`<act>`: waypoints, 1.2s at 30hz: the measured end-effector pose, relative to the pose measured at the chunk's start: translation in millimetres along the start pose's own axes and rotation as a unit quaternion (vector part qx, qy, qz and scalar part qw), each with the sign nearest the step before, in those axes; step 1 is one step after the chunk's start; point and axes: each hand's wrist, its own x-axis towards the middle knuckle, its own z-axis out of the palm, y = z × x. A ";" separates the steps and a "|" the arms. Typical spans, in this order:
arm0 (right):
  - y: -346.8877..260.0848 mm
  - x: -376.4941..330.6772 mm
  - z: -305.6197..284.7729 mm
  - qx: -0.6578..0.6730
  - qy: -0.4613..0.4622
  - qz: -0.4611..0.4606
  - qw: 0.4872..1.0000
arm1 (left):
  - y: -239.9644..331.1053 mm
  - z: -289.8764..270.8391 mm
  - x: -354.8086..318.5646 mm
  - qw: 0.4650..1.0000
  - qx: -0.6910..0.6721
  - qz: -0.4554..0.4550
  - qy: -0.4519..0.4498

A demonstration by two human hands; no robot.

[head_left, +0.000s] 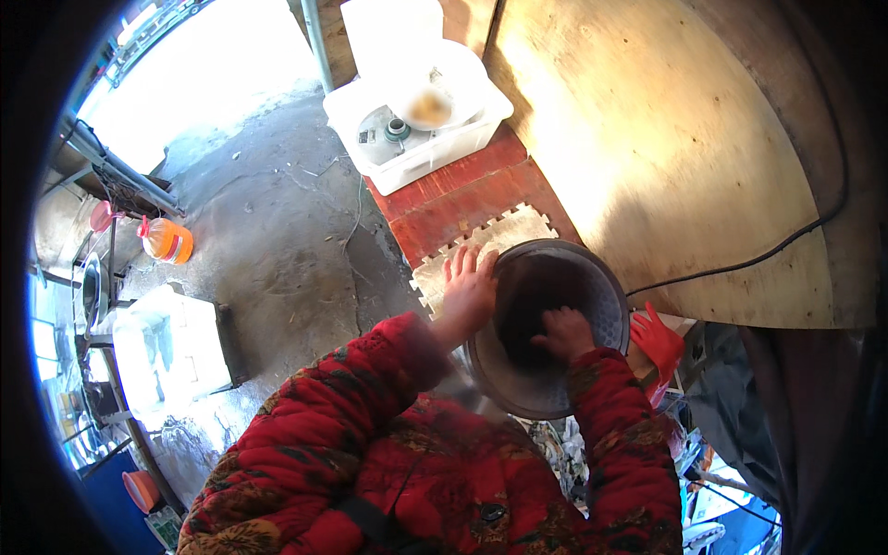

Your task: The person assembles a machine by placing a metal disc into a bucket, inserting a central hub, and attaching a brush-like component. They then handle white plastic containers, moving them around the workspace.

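Note:
A dark round pot (527, 287), wide-mouthed and with a dented-looking grey inner wall, stands tilted in front of me. Beside its left rim is my left hand (470, 291), fingers stretched upward and apart, the palm side close against the rim. My right hand (566, 335) reaches inside the pot from the near right, its fingers slightly bent and apart with nothing seen between them. The pot's bottom lies in deep shadow. Under its far left edge, a pale foam mat (435, 277) with jigsaw edges lies on a red wooden bench (462, 199).
A white plastic bin (430, 162) on the bench's far end holds a green-rimmed round part and other items. Right of the pot are a red rubber glove (657, 342) and a black cable (740, 264) along the plywood (666, 157). An orange-filled jug (166, 240) stands left.

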 end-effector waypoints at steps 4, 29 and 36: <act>-15.5 -4.4 3.2 -0.012 0.011 0.094 0.995 | -1.4 0.5 1.0 1.000 -0.011 -0.009 -0.013; -59.2 5.7 3.2 -0.050 -0.056 0.361 0.929 | -2.8 -5.5 3.1 0.998 -0.059 -0.004 -0.036; -64.4 8.2 5.9 -0.045 -0.053 0.413 0.908 | -1.0 -6.2 5.7 0.998 -0.057 0.006 -0.024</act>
